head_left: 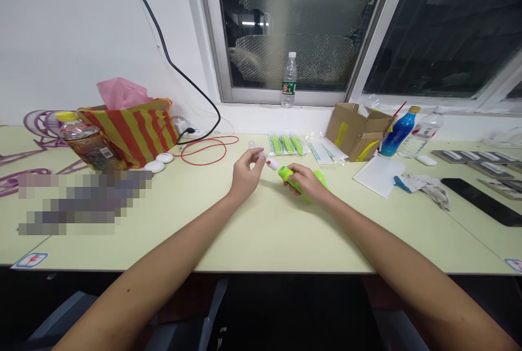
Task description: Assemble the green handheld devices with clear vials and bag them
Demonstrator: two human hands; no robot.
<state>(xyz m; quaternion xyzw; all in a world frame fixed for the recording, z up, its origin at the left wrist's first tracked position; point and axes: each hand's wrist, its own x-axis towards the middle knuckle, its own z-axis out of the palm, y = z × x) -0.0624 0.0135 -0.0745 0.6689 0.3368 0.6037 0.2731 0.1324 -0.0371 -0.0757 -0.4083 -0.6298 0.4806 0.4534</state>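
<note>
My right hand (302, 181) is wrapped round a bright green item (284, 173) with a ribbed, round open end facing left. A white tube with a red dot (272, 163) lies between that end and my left hand (247, 171). The thumb and fingers of my left hand are pinched on the clear, narrow end of the white tube. Both hands are raised over the pale table (253, 231). More of the green item shows behind my right hand; its full shape is hidden. Beyond them lie clear packets with green items (286, 144).
A striped bag (134, 131) and tilted brown bottle (87, 142) stand left, near a red cable (204, 151). At the right are a cardboard box (354, 131), blue bottle (399, 132), white sheet (379, 175), cloth (426, 185) and black phone-like slab (483, 201).
</note>
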